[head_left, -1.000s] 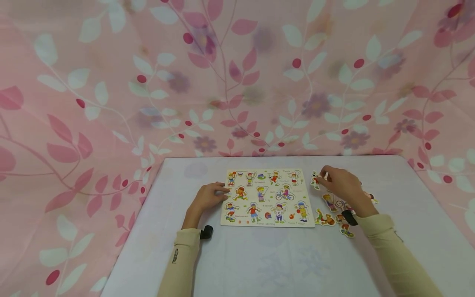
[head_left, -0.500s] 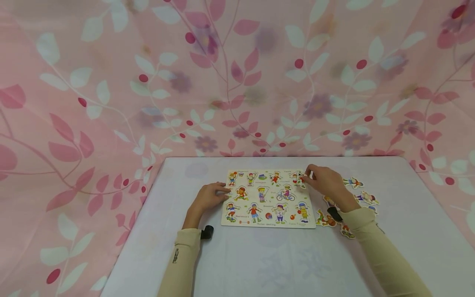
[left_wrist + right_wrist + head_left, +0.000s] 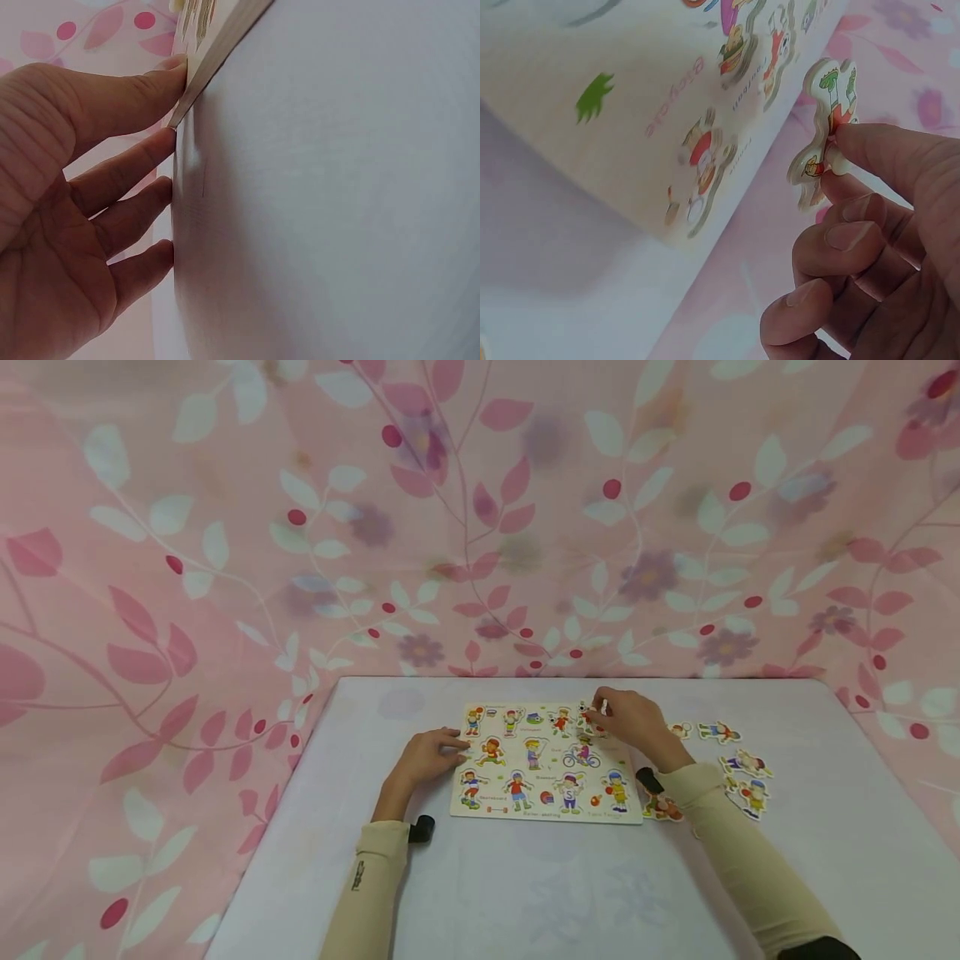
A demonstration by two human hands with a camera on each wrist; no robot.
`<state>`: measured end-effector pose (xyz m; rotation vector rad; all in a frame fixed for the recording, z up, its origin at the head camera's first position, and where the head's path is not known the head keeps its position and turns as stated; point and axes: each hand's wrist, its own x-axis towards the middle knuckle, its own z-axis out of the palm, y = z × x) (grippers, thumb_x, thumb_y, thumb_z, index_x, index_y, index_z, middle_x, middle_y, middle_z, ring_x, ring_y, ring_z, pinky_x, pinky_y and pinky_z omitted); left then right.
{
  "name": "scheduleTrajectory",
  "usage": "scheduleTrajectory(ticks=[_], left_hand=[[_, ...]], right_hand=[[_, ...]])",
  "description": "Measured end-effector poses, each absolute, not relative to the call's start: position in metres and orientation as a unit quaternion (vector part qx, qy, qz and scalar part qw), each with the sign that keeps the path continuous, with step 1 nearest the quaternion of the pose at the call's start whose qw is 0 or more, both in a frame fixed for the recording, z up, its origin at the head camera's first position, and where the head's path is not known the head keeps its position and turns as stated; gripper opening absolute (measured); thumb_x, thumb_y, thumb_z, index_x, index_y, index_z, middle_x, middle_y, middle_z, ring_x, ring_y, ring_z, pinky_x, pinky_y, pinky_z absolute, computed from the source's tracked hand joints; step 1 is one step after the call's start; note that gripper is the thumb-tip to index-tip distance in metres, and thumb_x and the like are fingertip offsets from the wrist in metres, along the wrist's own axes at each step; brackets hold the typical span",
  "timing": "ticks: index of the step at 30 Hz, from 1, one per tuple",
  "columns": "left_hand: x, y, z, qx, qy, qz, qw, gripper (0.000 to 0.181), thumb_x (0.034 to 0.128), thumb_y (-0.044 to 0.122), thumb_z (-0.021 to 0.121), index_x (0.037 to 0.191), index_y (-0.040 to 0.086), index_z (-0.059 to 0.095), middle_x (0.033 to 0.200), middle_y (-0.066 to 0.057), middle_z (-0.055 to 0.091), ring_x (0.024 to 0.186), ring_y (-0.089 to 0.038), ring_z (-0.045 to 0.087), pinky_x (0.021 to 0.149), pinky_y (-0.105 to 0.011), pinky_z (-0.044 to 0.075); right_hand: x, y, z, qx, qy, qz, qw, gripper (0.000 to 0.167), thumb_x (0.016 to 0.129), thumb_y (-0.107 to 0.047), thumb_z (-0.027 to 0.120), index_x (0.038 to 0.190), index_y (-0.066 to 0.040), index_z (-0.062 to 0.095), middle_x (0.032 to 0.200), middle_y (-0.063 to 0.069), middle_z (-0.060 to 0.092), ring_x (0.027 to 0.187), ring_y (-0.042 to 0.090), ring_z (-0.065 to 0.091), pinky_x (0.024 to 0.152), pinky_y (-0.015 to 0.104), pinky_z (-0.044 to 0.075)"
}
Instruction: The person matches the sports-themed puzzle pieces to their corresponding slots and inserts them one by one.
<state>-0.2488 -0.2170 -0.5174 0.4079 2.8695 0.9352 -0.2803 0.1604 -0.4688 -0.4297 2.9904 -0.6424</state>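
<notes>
A pale wooden puzzle board printed with sports figures lies on the table. My left hand is at its left edge, fingers extended. In the left wrist view, the thumb touches the board's edge and the other fingertips rest on the white cloth beside it. My right hand pinches a cut-out football-player puzzle piece between thumb and index finger, above the board's upper right part. The right wrist view shows this piece apart from the board, tilted, with its other fingers curled below.
Several loose puzzle pieces lie right of the board, among them a blue-clad figure and a figure with a ball. My right forearm partly covers others, including a piece by the board's lower right corner. A pink floral curtain stands behind the table.
My right hand has carried the football-player piece leftward from beside the board to over its upper right part. More loose pieces at the right are uncovered. The left hand has stayed put.
</notes>
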Motion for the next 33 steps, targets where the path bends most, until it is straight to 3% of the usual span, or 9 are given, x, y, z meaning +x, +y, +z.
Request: scheduleTrajectory(ticks=[9,33], left_hand=[[-0.251,-0.216,-0.517,0.132,0.942,0.305,0.048,0.024,0.0856,0.021,0.078,0.11,0.016,0.078,0.134,-0.004,0.061,0.135,-0.027,0.045,0.112,-0.048,0.032],[-0.25,-0.218,-0.522,0.126,0.94,0.312,0.05,0.023,0.0852,0.02,0.079,0.108,0.016,0.078,0.133,-0.004,0.062,0.135,-0.028,0.045,0.112,-0.049,0.031]], right_hand=[[-0.293,0.144,-0.476,-0.17,0.963,-0.207,0.016,0.019,0.094,-0.03,0.067,0.097,-0.011,0.063,0.068,-0.002,0.057,0.055,0.016,0.047,0.048,0.03,0.037],[-0.308,0.114,-0.491,-0.165,0.967,-0.179,0.073,0.017,0.094,-0.028,0.067,0.096,-0.012,0.064,0.076,0.001,0.06,0.061,0.018,0.051,0.054,0.033,0.041]])
